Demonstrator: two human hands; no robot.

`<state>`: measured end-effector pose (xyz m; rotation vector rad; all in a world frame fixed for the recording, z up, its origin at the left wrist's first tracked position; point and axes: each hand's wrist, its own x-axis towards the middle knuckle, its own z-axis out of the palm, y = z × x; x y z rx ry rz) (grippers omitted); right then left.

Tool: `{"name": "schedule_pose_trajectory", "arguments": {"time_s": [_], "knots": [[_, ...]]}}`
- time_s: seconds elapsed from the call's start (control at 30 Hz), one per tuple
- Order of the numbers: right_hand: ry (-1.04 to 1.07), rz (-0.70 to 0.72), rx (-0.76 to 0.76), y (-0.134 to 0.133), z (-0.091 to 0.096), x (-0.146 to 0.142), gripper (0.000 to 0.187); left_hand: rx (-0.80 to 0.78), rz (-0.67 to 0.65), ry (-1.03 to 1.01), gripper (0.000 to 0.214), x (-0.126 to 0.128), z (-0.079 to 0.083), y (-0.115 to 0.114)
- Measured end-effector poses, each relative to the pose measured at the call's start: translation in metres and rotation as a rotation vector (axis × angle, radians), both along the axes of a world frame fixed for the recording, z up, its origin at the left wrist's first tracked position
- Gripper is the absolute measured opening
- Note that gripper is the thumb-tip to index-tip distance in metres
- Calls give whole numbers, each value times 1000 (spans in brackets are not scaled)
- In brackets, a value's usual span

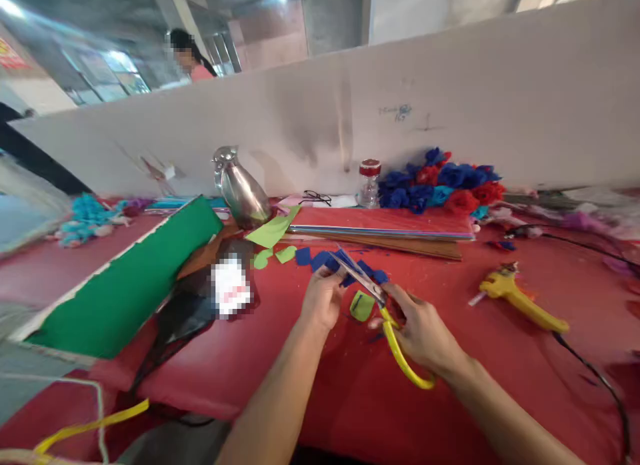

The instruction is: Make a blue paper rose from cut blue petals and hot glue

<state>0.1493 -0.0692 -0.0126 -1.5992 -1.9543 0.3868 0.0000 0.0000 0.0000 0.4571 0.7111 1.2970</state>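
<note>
My left hand (323, 298) pinches a small piece of blue paper (347, 278) above the red table. In my right hand (423, 328) is a pair of scissors with yellow handles (395, 345), its metal blades pointing up and left to the blue paper. Whether the blades are cutting into the paper I cannot make out. Several blue paper pieces (303, 255) lie just beyond my hands. A green paper piece (362, 305) with a dark mark lies between my hands, and green cut shapes (287, 254) rest farther left.
A yellow glue gun (523, 301) with a black cord lies at right. Behind stand a steel jug (243, 191), a red-lidded jar (370, 183), stacked paper sheets (380, 223) and blue and red paper flowers (440, 181). A green board (125, 285) leans at left. A person (193, 58) is beyond the partition.
</note>
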Motion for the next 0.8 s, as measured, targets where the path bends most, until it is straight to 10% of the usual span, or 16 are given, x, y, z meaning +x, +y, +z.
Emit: {"name": "schedule_pose_trajectory", "arguments": {"time_s": [0.8], "knots": [[21,24,47,1,-9,9,31,102,7,66,25,-5,4,2]]}}
